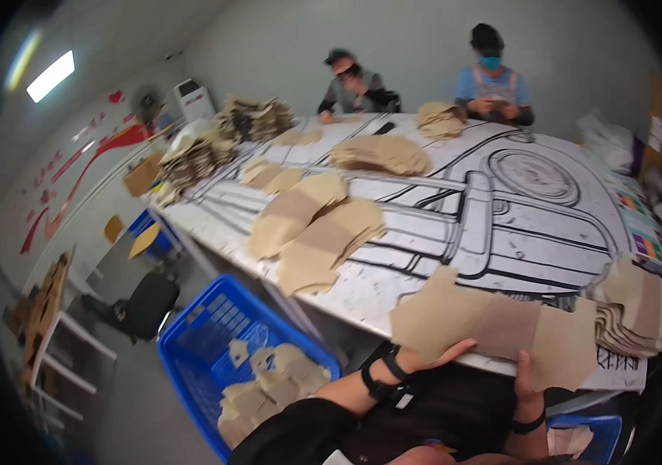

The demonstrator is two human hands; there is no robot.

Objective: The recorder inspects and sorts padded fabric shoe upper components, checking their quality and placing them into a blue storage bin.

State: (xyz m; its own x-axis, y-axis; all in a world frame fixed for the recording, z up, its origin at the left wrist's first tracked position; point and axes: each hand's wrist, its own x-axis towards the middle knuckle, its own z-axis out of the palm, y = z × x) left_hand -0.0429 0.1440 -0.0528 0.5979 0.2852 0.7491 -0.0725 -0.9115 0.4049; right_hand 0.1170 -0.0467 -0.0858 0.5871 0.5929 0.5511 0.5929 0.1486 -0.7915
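Black shirt (455, 415) nearest. Left hand (443, 356) against near edge of beige textured sheet with mauve-brown middle band (504, 322), grip unclear; right hand (530, 381) holds same edge, thumb on top. Sheet at near right of white black-lined worktop (416, 236), left of layered beige stack (643, 306). Blue plastic basket (191, 368) near left.

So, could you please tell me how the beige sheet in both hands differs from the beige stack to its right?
The beige sheet is held by the left hand and right hand, while the beige stack sits untouched on the table. The beige sheet spreads out wide; the beige stack is a pile with wavy, layered edges. Both share a beige colour.
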